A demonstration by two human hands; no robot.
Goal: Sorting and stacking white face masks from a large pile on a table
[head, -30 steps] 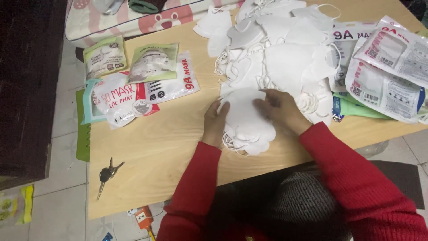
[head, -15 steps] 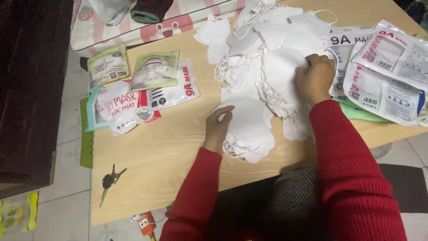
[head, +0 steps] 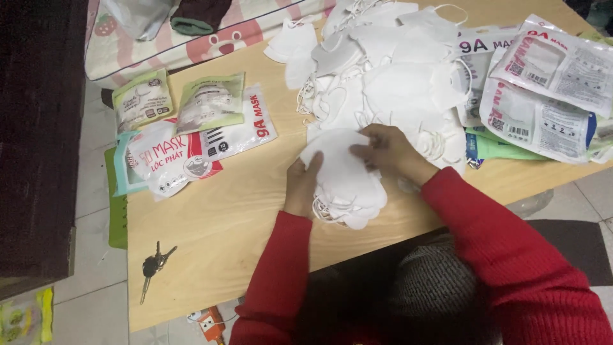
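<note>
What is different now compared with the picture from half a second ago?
The right hand came back from the loose pile of masks toward the body, bringing a white mask onto the small stack. The left hand stayed at the stack's left edge. The packets and keys did not move.

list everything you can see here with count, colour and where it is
wooden table: one, light brown, fills the middle of the view
stack of face masks: one neat stack, white, near table edge under both hands
loose face masks: a large heap, count unclear, white, far side of the table
sealed mask packets: several, white with red and grey print, right end of table
mask packets: about four, green and white-red, left part of table
keys: one bunch, dark, near left corner of table
cushion: one, pink and white pattern, beyond the table
left hand: red sleeve, steadies the stack's left side
right hand: red sleeve, presses on the top mask
</note>
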